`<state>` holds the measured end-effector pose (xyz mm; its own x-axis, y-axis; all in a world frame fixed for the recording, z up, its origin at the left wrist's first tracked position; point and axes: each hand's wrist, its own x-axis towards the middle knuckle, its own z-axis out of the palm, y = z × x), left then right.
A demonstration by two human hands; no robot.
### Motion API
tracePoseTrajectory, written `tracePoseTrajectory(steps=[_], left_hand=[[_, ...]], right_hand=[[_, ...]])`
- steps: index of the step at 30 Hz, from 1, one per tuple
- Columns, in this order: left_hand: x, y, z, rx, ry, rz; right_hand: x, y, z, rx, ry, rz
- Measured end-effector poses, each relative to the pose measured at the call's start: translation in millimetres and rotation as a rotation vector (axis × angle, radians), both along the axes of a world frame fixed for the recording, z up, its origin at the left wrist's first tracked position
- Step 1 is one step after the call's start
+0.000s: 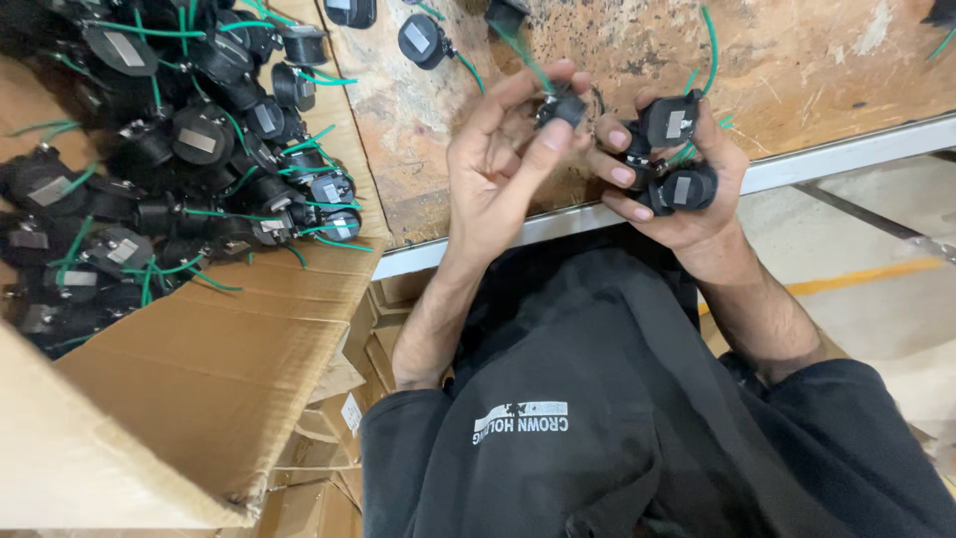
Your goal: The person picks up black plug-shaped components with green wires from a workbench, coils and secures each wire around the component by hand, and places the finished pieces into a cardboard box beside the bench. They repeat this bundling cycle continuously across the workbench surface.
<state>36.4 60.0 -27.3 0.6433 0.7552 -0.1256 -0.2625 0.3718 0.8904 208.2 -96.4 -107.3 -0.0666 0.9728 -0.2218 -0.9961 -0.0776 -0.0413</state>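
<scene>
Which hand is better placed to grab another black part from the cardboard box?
The left hand: it is nearer the cardboard box and pinches only one part; the right hand already holds two parts.

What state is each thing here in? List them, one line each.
left hand: raised, fingertips pinching the small black part
small black part: held, green wire sticking up
right hand: closed around the two black parts
two black parts: held, one above the other
pile of black parts: heaped loose, green wires tangled
cardboard: lying open under the pile
wooden bench: worn, stained
</scene>
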Motion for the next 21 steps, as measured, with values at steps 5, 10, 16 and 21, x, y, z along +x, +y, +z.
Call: tracePoseTrajectory(steps=[5, 10, 16, 21], left_hand=[[-2.3, -3.5, 1.6, -0.112, -0.033, -0.129], [-7.0, -12.6, 3.5, 0.79, 0.42, -0.084], [12.3, 28.2, -14.1, 1.264, 1.078, -0.008], [9.1, 39.4, -12.3, 1.244, 1.111, 0.02]], right_hand=[[1.9, 3.0, 1.4, -0.163, -0.078, -0.04], [2.1, 2.6, 1.1, -0.267, -0.271, -0.043], [5.7, 0.8, -2.5, -0.143, -0.03, -0.043], [6.6, -0.2, -5.8, -0.045, -0.033, -0.033]])
